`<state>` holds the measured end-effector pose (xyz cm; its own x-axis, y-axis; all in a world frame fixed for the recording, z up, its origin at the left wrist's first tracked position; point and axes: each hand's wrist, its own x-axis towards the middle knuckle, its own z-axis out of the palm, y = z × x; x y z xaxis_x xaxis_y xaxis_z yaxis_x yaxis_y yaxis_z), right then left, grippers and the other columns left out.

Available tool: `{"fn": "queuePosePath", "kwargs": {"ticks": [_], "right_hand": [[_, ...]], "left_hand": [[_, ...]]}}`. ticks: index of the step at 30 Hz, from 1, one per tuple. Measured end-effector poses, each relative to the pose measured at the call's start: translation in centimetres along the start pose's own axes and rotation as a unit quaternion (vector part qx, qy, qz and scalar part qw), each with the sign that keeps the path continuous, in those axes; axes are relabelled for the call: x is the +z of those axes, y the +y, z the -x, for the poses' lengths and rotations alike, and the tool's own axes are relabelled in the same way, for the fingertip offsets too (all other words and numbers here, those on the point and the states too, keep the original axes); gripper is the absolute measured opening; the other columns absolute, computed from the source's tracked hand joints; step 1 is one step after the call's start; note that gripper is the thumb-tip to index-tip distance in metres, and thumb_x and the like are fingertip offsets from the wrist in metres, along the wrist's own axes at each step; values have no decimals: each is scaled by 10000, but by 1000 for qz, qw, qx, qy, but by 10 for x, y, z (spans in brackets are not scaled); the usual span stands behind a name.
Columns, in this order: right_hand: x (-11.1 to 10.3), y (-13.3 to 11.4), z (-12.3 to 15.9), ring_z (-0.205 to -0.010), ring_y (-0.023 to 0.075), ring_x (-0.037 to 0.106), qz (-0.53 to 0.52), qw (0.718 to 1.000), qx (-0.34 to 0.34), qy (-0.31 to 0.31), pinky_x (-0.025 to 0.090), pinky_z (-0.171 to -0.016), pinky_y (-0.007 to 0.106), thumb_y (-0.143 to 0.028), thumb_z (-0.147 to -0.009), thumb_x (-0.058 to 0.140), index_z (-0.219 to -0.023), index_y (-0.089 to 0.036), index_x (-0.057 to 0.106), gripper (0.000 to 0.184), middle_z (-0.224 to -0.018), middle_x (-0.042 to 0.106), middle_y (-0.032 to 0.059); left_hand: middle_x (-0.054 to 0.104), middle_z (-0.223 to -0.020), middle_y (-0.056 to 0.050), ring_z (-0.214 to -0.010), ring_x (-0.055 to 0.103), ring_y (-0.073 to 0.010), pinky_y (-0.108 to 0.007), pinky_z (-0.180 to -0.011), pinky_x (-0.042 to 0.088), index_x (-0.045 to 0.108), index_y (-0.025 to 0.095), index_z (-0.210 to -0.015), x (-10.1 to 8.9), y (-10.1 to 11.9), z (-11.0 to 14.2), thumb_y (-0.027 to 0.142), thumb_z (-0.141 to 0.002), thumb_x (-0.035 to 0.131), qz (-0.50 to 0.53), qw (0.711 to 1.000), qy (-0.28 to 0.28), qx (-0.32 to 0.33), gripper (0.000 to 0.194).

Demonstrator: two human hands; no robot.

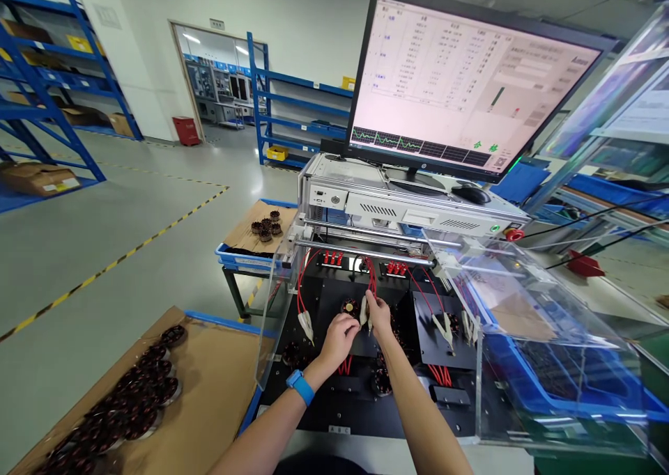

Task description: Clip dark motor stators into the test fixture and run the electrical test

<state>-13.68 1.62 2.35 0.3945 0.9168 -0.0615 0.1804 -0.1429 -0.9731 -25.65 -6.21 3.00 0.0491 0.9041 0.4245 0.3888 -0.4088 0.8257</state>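
Note:
Both my hands reach into a black test fixture (334, 405) under an open clear cover (523, 301). My left hand (339, 337), with a blue wristband, is curled with its fingers pinched near a round copper-wound stator (349, 308). My right hand (377, 315) is closed on a white alligator clip (364, 310) that hangs from red wires (370, 274) just above that stator. More white clips (306, 324) dangle at the left and at the right (446, 330). Other stators (381, 381) lie on the fixture below my hands.
A monitor (470, 85) showing a test table stands on a grey instrument box (397, 207) with a mouse (470, 193). Cardboard-lined trays hold several stators at the lower left (141, 398) and behind (266, 226). Blue shelving (47, 78) lines the far walls.

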Motion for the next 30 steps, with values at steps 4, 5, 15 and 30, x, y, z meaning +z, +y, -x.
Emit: {"fn": "queuePosePath", "kwargs": {"ticks": [4, 5, 15, 30], "right_hand": [[-2, 11, -4, -509, 154, 518, -3, 1000, 14, 26, 387, -483, 255, -684, -662, 435, -626, -185, 507, 506, -541, 561, 21], [-2, 13, -5, -517, 157, 517, 5, 999, 13, 41, 386, -491, 258, -687, -661, 428, -626, -190, 495, 502, -543, 555, 18], [-1, 22, -10, -647, 200, 564, 52, 994, 12, 98, 412, -583, 277, -642, -682, 451, -672, -190, 523, 458, -658, 619, 55], [-4, 22, -5, -640, 195, 563, 28, 992, 8, 120, 432, -581, 282, -598, -708, 456, -690, -188, 513, 415, -660, 604, 53]], "left_hand": [[576, -758, -21, -772, 532, -154, -287, -728, 429, 607, 180, -752, -1, 3, 0, 150, -816, 490, 14, 1000, 10, -6, 137], [576, -758, -20, -772, 532, -154, -286, -726, 428, 604, 179, -749, -1, 3, -1, 148, -815, 490, 15, 1000, 8, -7, 135], [578, -757, -20, -769, 539, -155, -280, -717, 435, 605, 183, -740, 0, -1, -1, 162, -804, 501, 13, 1000, 8, -3, 124], [569, -784, -16, -751, 535, -143, -273, -694, 445, 595, 180, -751, -1, -2, 0, 115, -765, 517, 21, 1000, -1, -18, 102]]}}
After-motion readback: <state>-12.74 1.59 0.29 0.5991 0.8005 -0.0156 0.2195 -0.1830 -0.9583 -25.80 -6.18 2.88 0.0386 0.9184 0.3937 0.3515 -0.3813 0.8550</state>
